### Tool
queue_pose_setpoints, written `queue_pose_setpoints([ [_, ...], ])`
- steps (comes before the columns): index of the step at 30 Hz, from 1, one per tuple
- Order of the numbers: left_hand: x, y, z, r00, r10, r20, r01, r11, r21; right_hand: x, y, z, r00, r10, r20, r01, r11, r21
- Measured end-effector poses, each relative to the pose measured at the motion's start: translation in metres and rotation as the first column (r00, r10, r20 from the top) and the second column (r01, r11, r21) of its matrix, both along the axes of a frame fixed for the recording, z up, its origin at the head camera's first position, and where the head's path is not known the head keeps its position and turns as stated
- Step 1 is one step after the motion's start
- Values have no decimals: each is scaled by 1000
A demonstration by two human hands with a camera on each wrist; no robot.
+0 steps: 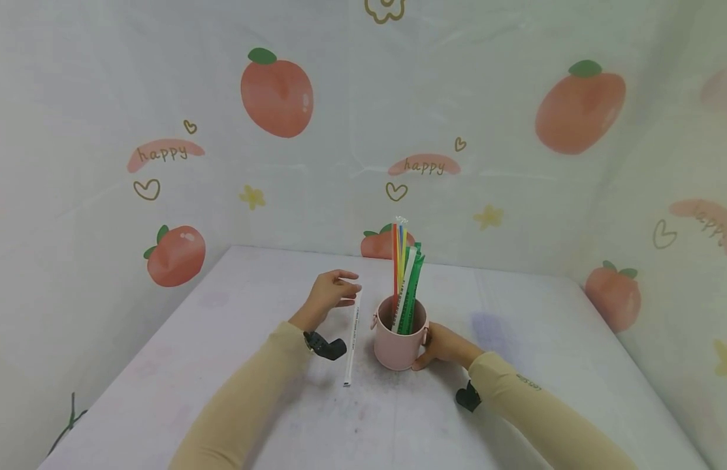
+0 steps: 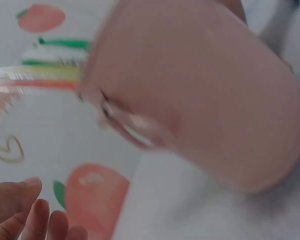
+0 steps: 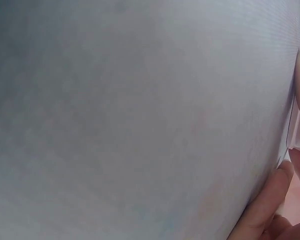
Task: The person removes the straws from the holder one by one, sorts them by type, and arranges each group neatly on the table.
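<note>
A pink cup with small ring handles at its sides stands upright on the table, filling much of the left wrist view. My right hand grips its right side, thumb low on the front and fingers behind. Several wrapped straws lean in it: green ones, a white one and a bundle of red, blue and yellow in clear film. Left of the cup lies one long white wrapped straw. My left hand hovers by its far end, fingers loosely bent around nothing visible.
The white table carries faint coloured smudges. Behind it and along both sides hangs a white curtain printed with peaches and hearts. A dark green cord shows past the table's left edge. Black wrist cameras sit below each hand.
</note>
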State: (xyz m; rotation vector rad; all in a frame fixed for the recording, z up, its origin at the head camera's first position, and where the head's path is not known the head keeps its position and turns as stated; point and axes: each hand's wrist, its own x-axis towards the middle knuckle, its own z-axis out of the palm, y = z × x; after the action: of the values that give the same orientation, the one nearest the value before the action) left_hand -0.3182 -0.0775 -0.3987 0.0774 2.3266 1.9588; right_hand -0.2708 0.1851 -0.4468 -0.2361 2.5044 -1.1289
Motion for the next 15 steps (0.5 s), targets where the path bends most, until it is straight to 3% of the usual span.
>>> queue_pose_setpoints([
  [9,15,26,44,991,-81,-103,87,994,61,-1,1,1,1000,15,1,-15,1000,2],
  [15,23,41,52,977,-139,-161,149,988,47,1,1,4,998,61,-26,-61,998,-22],
])
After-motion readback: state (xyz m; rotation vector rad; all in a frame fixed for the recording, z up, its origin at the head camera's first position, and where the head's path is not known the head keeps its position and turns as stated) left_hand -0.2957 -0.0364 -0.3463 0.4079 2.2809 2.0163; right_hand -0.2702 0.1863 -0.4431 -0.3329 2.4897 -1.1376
